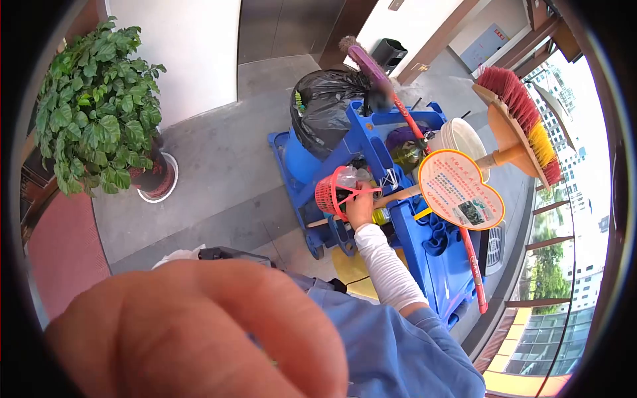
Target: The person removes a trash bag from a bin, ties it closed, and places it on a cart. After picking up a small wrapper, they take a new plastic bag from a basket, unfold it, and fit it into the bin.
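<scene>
Head view: grey floor (pixel 225 179); right hand (pixel 360 209) grips pink basket (pixel 330 194); left hand (pixel 199 331) grip unclear.

grey floor (pixel 219 179); a potted plant (pixel 99 106) at left, a white wall (pixel 192 46) far behind, bright windows (pixel 570 199) at right.

I see the right hand (pixel 360 209), white-sleeved, gripping the handle of a red basket (pixel 328 194) at a blue cleaning cart (pixel 415 249) carrying a black rubbish bag (pixel 325 109), a broom (pixel 507 129) and a heart-shaped fan (pixel 458 189). The left hand (pixel 199 331) looms blurred near the lens. A potted plant (pixel 99 106) stands well apart.
</scene>
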Available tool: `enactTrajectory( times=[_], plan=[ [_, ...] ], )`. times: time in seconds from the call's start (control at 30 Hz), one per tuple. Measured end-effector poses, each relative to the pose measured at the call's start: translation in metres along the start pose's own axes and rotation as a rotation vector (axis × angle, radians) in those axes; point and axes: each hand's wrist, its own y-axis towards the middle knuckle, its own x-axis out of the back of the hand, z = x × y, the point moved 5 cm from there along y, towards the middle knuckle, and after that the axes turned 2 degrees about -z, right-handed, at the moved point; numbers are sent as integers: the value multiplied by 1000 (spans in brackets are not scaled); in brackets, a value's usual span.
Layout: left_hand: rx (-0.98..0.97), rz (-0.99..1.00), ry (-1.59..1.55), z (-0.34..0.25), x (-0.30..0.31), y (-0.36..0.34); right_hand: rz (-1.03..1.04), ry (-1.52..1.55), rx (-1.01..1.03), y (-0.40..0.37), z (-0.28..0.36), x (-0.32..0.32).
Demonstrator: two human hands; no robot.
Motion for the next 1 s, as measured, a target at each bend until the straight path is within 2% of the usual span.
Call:
enactTrajectory(
  times=[0.17,0.27,0.3,0.37,0.4,0.47,0.5,0.53,0.57,0.6,0.63,0.73,0.8,0.87,0.93,1.0],
  plan=[
    [-142,-93,53,-39,6,-7,-126,116,45,3,13,12],
    [-274,-161,79,-69,10,-14,-150,2,216,11,24,11],
    [-329,-190,88,-77,10,-17,-134,-139,265,12,24,8],
    [-446,-217,122,-92,10,-26,-118,-99,204,14,15,-1],
    [-494,-211,196,-99,8,-34,-102,-87,171,17,0,-11],
    [-441,15,198,-93,19,-52,-195,117,127,20,-20,-14],
    [-260,-181,103,-79,31,-75,-259,173,71,13,-21,-10],
    [-87,-182,88,-51,37,-74,-284,287,-141,1,-19,-5],
    [87,-182,73,-23,43,-74,-348,556,-200,-7,-19,-6],
    [333,-422,197,7,41,-96,-410,823,-254,-15,-21,-9],
    [554,-488,222,38,46,-122,-408,816,-276,-22,-24,-10],
    [1034,-291,183,139,32,-211,-423,763,-298,-44,-33,-5],
    [1148,-149,221,172,7,-255,-459,682,-251,-60,-26,8],
    [1319,-90,234,191,-12,-290,-454,668,-274,-76,-19,25],
    [1418,-151,162,206,-21,-319,-430,738,-304,-89,-24,31],
    [1484,-233,72,214,-29,-337,-469,619,-207,-100,-15,48]
  ],
)
